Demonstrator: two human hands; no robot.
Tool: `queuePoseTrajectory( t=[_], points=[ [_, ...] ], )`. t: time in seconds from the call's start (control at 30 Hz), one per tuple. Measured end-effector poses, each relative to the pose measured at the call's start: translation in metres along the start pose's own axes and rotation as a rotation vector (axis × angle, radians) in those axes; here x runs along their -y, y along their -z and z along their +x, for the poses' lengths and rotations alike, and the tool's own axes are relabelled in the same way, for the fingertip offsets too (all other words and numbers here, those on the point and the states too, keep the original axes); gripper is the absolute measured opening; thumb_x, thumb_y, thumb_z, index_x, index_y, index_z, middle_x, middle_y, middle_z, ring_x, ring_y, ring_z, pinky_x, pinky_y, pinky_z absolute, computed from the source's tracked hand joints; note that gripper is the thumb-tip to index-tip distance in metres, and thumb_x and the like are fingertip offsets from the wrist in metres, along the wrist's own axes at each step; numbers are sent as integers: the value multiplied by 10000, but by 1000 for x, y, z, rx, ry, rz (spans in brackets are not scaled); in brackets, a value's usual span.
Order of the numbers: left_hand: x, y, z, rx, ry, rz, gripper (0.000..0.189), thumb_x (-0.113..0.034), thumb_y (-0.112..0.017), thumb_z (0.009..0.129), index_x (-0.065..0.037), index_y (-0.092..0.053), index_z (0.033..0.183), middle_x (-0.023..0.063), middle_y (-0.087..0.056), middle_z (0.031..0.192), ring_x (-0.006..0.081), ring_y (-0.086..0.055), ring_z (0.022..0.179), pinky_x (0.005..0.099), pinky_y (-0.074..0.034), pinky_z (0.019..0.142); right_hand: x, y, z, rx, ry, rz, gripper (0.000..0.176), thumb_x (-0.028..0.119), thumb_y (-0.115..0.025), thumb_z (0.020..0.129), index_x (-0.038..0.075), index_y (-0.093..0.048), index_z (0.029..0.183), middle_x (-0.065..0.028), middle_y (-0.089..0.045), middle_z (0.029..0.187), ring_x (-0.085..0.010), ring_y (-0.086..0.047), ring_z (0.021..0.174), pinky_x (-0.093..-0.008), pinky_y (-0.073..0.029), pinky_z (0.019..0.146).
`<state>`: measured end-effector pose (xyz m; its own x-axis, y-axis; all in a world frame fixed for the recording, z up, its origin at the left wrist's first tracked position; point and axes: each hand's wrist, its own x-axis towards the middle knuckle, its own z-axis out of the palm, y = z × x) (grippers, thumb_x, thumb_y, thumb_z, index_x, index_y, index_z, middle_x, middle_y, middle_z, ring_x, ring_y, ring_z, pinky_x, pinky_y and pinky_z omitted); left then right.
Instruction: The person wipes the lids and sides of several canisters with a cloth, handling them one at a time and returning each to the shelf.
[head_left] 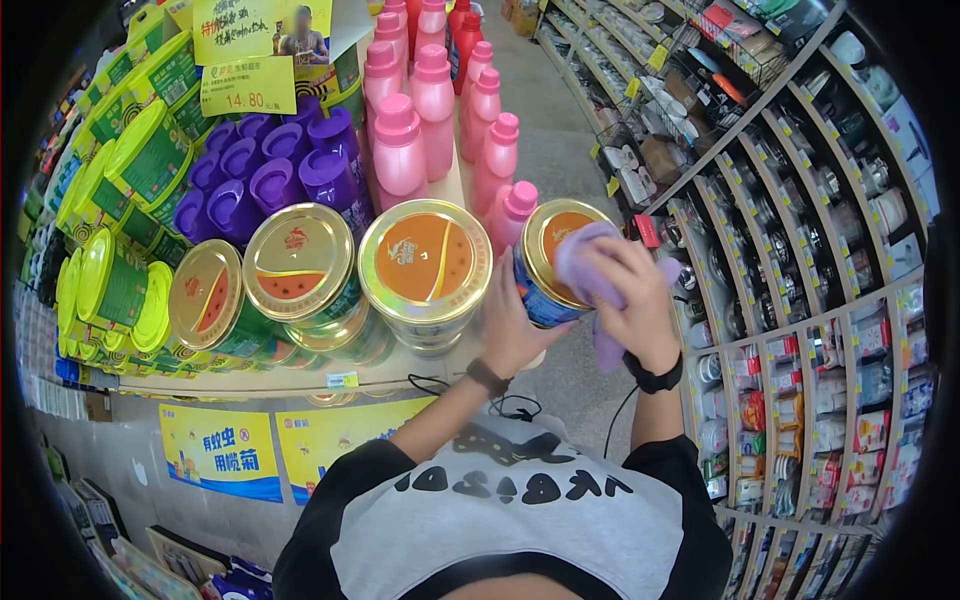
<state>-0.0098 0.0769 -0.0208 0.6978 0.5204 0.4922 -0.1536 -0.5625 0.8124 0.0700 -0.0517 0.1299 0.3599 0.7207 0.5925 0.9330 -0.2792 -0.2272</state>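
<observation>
My left hand [510, 325] is wrapped around the lower left side of a blue can [541, 300] with a gold-rimmed orange lid, which tilts at the shelf's right end. My right hand [640, 305] grips a light purple cloth [588, 262] and presses it on the right part of that lid. Part of the cloth hangs down below my fingers. Just left of my left hand stands another can [423, 255] with an orange and gold lid. Two more gold-lidded cans, one in the middle [300, 262] and one farther left [207, 293], continue the row.
Pink bottles [400, 150] line the shelf behind the cans, with purple-capped bottles [275, 185] and green tubs [150, 150] to the left. A yellow price sign [247, 88] stands above them. Store racks [790, 200] run along the right, across an aisle floor [570, 385].
</observation>
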Motion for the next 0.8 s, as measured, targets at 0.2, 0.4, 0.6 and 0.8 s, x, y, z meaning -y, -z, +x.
queuePoseTrajectory(
  t=[0.2,0.4,0.6,0.8],
  points=[
    [0,2,-1,4,-10,40,1313,-436,-926,569,67,-163,1511,305,-379,1456,456,-408,1349,513,-362,1094,20,-5,16,184,53,-138,449,58,-718,628,170,-747,1062,-52,-658,1062,-283,-633,969,-391,-529,790],
    [0,-2,-1,14,53,-53,1344,-420,-947,512,15,-175,1522,255,-337,1479,432,-369,1360,517,-302,1124,9,-5,32,284,-72,49,383,79,-719,680,170,-765,1049,-61,-655,1057,-300,-634,1015,-381,-531,831],
    [-3,0,-1,-5,43,-38,1319,-411,-945,530,0,-185,1526,242,-350,1472,427,-376,1356,520,-314,1116,-8,-1,40,340,-146,51,376,126,-703,727,154,-747,1100,-88,-633,1100,-306,-633,1029,-389,-514,886],
    [-1,0,-1,-7,17,11,1309,-423,-939,550,8,-181,1526,253,-364,1462,428,-382,1356,515,-331,1114,-60,-3,31,273,-225,189,399,152,-677,743,47,-713,1127,-124,-615,1131,-308,-632,1033,-361,-497,912]
  ],
)
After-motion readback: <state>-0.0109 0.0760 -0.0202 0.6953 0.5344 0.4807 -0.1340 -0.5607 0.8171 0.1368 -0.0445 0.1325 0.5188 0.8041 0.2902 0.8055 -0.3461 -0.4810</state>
